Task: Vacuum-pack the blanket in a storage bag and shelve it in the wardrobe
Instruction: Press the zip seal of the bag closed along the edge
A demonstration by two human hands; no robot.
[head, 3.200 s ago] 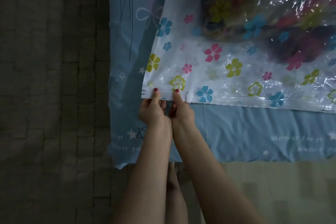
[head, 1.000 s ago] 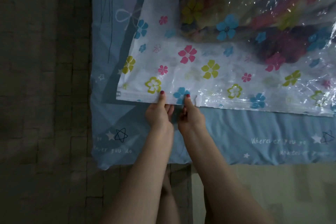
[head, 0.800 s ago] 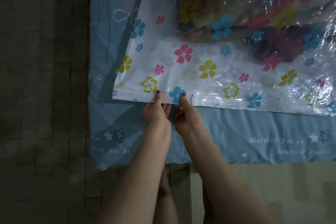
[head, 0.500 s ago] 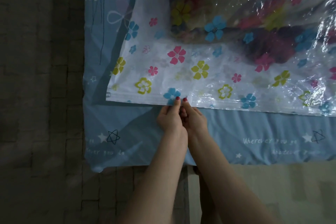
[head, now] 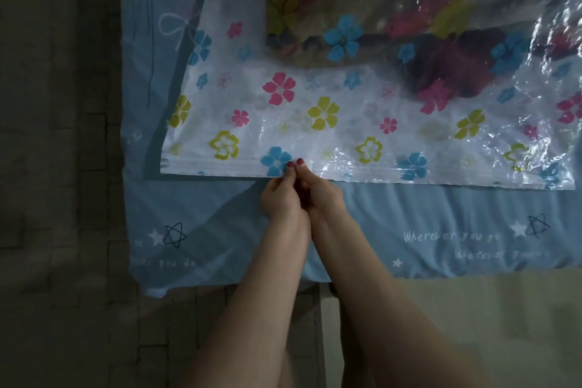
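Observation:
A clear storage bag (head: 346,123) printed with coloured flowers lies flat on the bed, its zip edge (head: 220,163) nearest me. A dark, multicoloured blanket (head: 425,19) shows through the plastic in the upper half. My left hand (head: 282,195) and my right hand (head: 321,195) sit side by side at the bag's near edge. Both pinch the zip strip, thumbs on top with red nails touching, fingers curled beneath the edge.
The bed is covered by a light blue sheet (head: 409,224) with stars and white lettering; its front edge hangs near my arms. A dark brick-patterned floor (head: 56,167) lies left of the bed, and a paler floor (head: 472,324) lies below right.
Both hands have slid right along the zip edge from the bag's left corner. They have drawn together, so the thumbs now touch.

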